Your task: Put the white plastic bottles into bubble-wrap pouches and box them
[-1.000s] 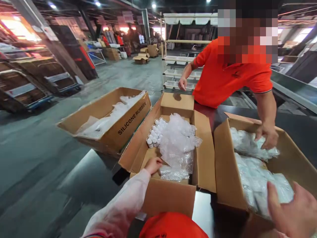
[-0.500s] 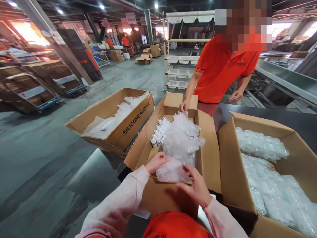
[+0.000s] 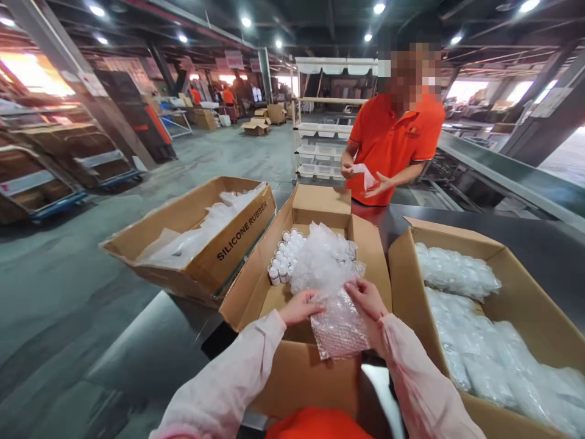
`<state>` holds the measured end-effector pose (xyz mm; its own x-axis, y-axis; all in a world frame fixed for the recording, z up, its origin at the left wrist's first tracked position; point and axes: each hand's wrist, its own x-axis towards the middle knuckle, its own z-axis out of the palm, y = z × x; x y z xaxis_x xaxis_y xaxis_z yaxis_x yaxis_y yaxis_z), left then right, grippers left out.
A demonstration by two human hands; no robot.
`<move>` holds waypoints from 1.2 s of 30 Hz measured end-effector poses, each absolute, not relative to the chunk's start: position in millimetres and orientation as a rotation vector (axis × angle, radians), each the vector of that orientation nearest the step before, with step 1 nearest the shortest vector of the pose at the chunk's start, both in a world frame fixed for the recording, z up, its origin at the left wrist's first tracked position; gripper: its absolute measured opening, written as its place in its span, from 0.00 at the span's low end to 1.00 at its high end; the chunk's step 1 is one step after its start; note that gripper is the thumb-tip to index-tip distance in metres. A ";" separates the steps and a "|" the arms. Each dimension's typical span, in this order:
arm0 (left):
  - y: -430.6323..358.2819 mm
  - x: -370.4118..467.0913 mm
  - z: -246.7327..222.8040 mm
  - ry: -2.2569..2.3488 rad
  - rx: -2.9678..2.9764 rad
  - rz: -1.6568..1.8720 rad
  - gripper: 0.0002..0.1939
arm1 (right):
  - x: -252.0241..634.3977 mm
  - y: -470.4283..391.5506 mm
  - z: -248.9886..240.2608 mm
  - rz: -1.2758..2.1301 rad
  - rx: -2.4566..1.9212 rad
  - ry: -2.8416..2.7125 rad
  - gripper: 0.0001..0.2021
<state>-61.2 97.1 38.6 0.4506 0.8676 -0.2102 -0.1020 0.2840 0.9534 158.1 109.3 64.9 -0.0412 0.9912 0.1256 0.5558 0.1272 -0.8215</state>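
A clear bubble wrap bag hangs between my two hands over the near side of the middle carton. My left hand pinches its upper left edge. On the opposite edge, my right hand closes its fingers on the bag. Just beyond lies a heap of bubble wrap bags inside the carton. Small white-capped bottles stand in rows to the left of that heap, partly covered by it.
A carton marked "SILICONE RUBBER" holds white wrap at left. Another carton at right holds wrapped bundles. Across the table, a co-worker in orange holds a bag. Behind stands a rack of white trays.
The bag in my hands has been raised and now hangs down lengthwise. My right fingers have closed on its edge. The co-worker has drawn back from the heap with a bag in hand.
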 end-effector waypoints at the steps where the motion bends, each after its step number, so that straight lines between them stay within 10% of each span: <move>1: 97.3 -55.6 30.9 0.904 1.052 0.805 0.21 | 160.1 111.6 66.9 0.706 -1.553 -1.662 0.19; 8: 70.9 -7.5 -3.6 1.052 0.847 1.046 0.28 | 130.5 97.5 79.5 0.656 -1.914 -1.789 0.26; 13: 63.1 -21.1 -3.2 0.926 0.898 0.871 0.38 | 117.5 89.2 48.1 0.830 -1.857 -1.851 0.12; 26: 84.8 -20.0 -11.4 1.073 0.726 0.982 0.17 | 126.5 71.9 7.2 1.094 -1.635 -1.649 0.15; 30: 85.7 -29.6 -4.9 0.930 0.564 1.034 0.21 | 153.0 66.7 9.0 0.867 -1.670 -1.181 0.37; 36: 83.1 -47.1 6.6 0.749 0.441 0.937 0.26 | 192.2 70.3 44.9 1.594 -1.420 -1.079 0.30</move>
<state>-47.1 83.1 6.6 0.3733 0.8457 -0.3813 -0.5580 0.5331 0.6360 192.2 70.3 44.9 -0.1212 0.9179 -0.3778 0.0100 -0.3795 -0.9252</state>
